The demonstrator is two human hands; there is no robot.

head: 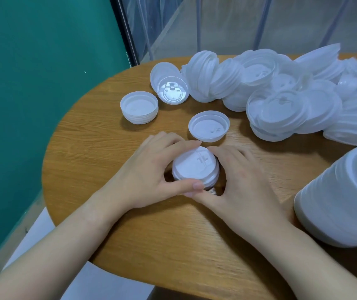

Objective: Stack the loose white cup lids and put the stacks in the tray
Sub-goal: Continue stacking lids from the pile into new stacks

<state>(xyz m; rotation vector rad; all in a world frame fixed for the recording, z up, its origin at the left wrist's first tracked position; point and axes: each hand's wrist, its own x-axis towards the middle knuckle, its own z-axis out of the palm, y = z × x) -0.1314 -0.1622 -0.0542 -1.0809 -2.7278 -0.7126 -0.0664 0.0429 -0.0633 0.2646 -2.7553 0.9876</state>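
Near the middle of the frame, a short stack of white lids (195, 167) sits dome-up on the wooden desk (130, 230), cupped between both hands. The left hand (151, 172) curls round its left rim, fingers (186, 145) on the far edge and thumb on the near edge; the right hand (236, 180) mirrors this on the right, its thumb meeting the left thumb at the front. So both sets of fingers are curled and pinching the stack's rim, not spread flat.

These look like thin moulded plastic: very light, springy, slick, and easy to dent if squeezed across the dome. The stiffest part is likely the ribbed rim, so the sensible hold is at the sides, with light even pressure from opposite edges, pressing down gently to seat the lids into each other. A tall stack would probably tilt or slide apart unless held from both sides.

Just above the hands lies a single upturned lid (209, 126); in the upper left is another short upturned stack (139, 108). A loose heap of lids (281, 94) fills the upper right. A tall nested stack (344, 202) lies at the right edge. No tray can be made out.
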